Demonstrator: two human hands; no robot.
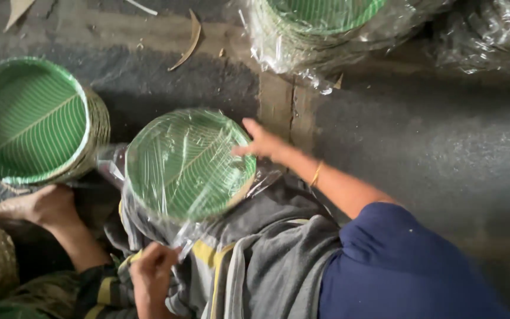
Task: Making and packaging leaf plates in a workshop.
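A stack of green leaf-patterned plates wrapped in clear plastic film [190,165] rests tilted on the person's lap, over grey and yellow cloth [267,260], in the middle of the view. The right hand [264,143] reaches out on a nearly straight arm with a thin bangle [316,174] at the wrist, its fingers open and laid against the stack's upper right rim, while the left hand [151,266] sits low with fingers closed, pinching the loose film at the stack's bottom edge. Just left stands an unwrapped stack of the same plates [33,121] on the grey floor [432,147], with a bare foot [30,207] beside its base, and more wrapped stacks [326,29] lie at the top.
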